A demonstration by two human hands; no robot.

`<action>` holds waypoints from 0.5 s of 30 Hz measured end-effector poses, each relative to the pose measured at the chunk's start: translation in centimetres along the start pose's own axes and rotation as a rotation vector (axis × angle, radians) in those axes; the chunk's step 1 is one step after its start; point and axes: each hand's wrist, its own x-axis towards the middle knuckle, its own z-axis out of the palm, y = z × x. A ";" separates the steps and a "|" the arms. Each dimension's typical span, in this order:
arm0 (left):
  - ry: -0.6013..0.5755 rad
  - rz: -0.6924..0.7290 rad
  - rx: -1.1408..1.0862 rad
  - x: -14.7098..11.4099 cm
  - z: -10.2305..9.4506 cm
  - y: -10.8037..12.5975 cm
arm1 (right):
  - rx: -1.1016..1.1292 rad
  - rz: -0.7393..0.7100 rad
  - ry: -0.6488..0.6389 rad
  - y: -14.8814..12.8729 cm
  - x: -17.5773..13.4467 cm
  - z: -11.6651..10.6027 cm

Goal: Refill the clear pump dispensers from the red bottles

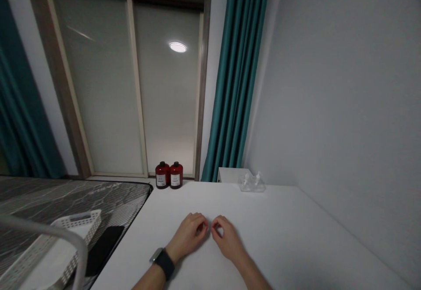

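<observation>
My left hand (193, 230) rests on the white table (279, 237), its fingers curled round so that thumb and fingertips meet in a ring. Across a small gap, my right hand (226, 238) makes a similar ring with thumb and forefinger. Both are closed, and I see nothing inside either one. On my left wrist is a watch with a black band (164, 263). The tabletop between and around the hands is plain white.
Two dark red bottles (161, 176) with black caps stand at the table's far left corner. A clear plastic holder (251, 184) sits at the far edge. Left of the table are a white basket (74, 224), a black flat object (105, 246) and a grey curved tube (62, 233).
</observation>
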 end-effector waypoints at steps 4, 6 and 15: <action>-0.016 -0.003 -0.013 0.0 0.3 -0.2 | 0.002 0.008 -0.023 0.1 0.1 0.0; -0.025 -0.003 -0.018 0.0 0.5 -0.2 | 0.004 0.010 -0.031 0.1 0.1 0.0; -0.018 -0.011 -0.028 0.2 0.2 0.2 | 0.008 0.022 -0.029 0.6 0.1 0.2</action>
